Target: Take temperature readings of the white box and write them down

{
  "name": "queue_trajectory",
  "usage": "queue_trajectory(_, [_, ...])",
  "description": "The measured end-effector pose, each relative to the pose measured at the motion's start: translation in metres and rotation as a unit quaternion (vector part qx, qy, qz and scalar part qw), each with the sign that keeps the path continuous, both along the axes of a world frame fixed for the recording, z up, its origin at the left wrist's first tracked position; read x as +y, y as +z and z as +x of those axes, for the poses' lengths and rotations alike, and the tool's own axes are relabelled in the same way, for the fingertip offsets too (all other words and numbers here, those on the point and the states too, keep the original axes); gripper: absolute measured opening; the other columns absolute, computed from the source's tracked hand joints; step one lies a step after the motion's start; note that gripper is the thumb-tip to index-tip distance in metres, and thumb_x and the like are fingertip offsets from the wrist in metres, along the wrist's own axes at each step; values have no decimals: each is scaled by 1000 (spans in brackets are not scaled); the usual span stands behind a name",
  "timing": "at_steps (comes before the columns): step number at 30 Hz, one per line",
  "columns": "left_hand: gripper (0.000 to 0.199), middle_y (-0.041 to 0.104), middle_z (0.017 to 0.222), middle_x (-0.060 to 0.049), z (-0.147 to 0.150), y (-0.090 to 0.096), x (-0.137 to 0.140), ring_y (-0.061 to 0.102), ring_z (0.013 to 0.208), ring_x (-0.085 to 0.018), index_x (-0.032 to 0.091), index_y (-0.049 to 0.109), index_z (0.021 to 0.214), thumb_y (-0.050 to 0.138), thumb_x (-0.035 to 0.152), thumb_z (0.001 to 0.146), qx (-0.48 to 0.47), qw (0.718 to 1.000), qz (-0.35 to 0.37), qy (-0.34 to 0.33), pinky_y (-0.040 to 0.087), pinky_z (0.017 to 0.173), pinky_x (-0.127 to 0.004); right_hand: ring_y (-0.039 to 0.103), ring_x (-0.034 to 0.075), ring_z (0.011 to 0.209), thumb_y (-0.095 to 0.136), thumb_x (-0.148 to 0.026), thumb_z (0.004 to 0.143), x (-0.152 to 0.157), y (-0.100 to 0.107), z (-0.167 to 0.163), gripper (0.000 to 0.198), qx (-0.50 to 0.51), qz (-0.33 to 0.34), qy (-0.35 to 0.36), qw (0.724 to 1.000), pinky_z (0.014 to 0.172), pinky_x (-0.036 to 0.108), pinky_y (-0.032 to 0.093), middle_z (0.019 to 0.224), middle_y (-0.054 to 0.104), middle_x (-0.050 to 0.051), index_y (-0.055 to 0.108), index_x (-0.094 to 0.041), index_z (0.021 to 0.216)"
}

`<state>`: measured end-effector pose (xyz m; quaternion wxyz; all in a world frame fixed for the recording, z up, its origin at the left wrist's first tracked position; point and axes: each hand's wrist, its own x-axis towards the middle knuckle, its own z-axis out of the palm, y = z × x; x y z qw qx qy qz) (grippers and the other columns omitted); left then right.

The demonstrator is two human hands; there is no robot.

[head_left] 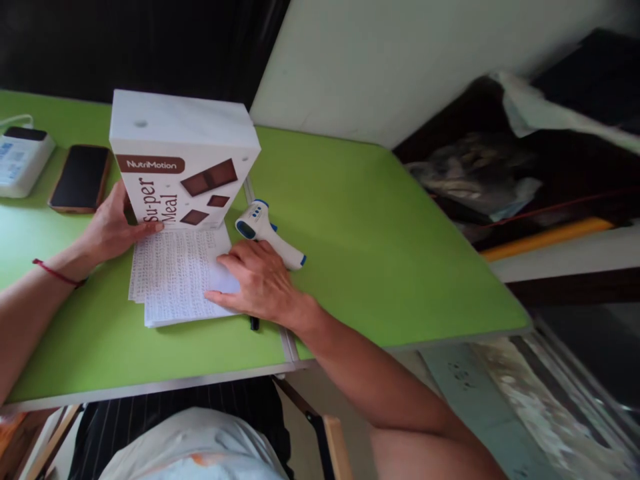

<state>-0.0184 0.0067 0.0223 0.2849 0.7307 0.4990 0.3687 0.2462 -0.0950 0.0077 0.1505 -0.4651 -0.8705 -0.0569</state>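
My left hand (113, 223) grips the lower left corner of a white box (185, 127), its thumb on the front and its other fingers partly hidden at the side. The box stands upright and reads "NutriMotion Su-per Meal", with brown bars printed on it. In front of it lies a stack of handwritten paper sheets (175, 287). My right hand (255, 277) rests on the right part of the sheets, thumb and fingers apart. Just beyond its fingers lies a white and blue infrared thermometer (273, 233). The black end of a pen-like stick (255, 323) shows under my right wrist.
A dark smartphone (81, 178) and a white device with a cable (23, 160) lie at the left of the green table (375, 247). A dark panel (125, 47) and a pale wall rise behind. Cluttered shelves (480, 167) stand to the right, past the table's edge.
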Motion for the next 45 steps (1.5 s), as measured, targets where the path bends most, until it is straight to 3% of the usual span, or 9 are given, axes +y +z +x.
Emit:
queue_trajectory(9, [59, 73, 106, -10, 16, 4, -24, 68, 100, -31, 19, 66, 104, 75, 66, 70, -123, 990, -67, 19, 59, 82, -42, 56, 25, 83, 70, -63, 76, 0, -10, -2, 54, 5, -15, 9, 1000, 81, 40, 39, 87, 65, 13, 72, -10, 89])
queue_trajectory(15, [58, 73, 99, -8, 15, -2, -32, 69, 92, -30, 20, 69, 106, 67, 69, 77, -67, 995, -79, -10, 58, 70, -36, 56, 23, 80, 67, -55, 81, 5, -8, 5, 43, 43, -21, 22, 999, 78, 40, 42, 83, 65, 10, 71, -13, 85])
queue_trajectory(22, [60, 68, 111, -10, 13, -12, -31, 63, 103, -31, 21, 63, 121, 39, 68, 94, 57, 998, 19, -13, 53, 89, -45, 61, 28, 89, 64, -40, 82, 28, -2, 44, 37, 96, -26, -252, 963, 74, 42, 51, 102, 66, 18, 65, -12, 107])
queue_trajectory(26, [64, 65, 115, -11, 15, -14, -31, 60, 105, -31, 20, 57, 131, 28, 67, 97, 99, 993, 53, -21, 50, 95, -48, 65, 27, 84, 64, -41, 86, 33, -8, 47, 35, 75, -146, -279, 946, 70, 39, 51, 100, 67, 17, 64, -13, 108])
queue_trajectory(31, [67, 62, 120, -14, 16, -16, -30, 58, 109, -32, 17, 55, 131, 26, 66, 97, 101, 993, 52, -29, 47, 100, -49, 64, 27, 84, 64, -46, 83, 38, -9, 43, 38, 248, -104, -282, 921, 69, 40, 52, 100, 67, 14, 61, -17, 108])
queue_trajectory(34, [64, 61, 123, -15, 17, -17, -30, 56, 114, -34, 16, 55, 128, 29, 65, 96, 100, 994, 36, -19, 46, 102, -51, 64, 22, 82, 62, -58, 81, 28, 3, 28, 45, 477, -68, -169, 860, 68, 37, 53, 97, 67, 8, 55, -22, 107])
queue_trajectory(36, [60, 61, 123, -15, 17, -18, -30, 56, 114, -34, 16, 54, 126, 31, 62, 96, 97, 995, 34, -17, 45, 103, -52, 61, 16, 67, 58, -58, 84, 17, 11, 11, 38, 591, -146, -68, 790, 60, 32, 50, 82, 65, 2, 53, -24, 99])
queue_trajectory(41, [53, 61, 120, -15, 15, -19, -28, 56, 112, -35, 18, 56, 120, 38, 60, 93, 83, 996, 31, -22, 46, 101, -53, 49, 10, 54, 72, -40, 74, -3, 17, -30, 26, 657, -333, -14, 676, 52, 26, 40, 64, 55, -4, 56, -22, 83])
queue_trajectory(45, [61, 59, 123, -13, 12, -21, -26, 54, 118, -37, 23, 55, 124, 64, 62, 78, 72, 994, 44, -63, 43, 105, -54, 49, 11, 55, 68, -42, 73, -2, 25, -35, 27, 705, -299, -1, 643, 53, 28, 41, 66, 54, -4, 58, -22, 89])
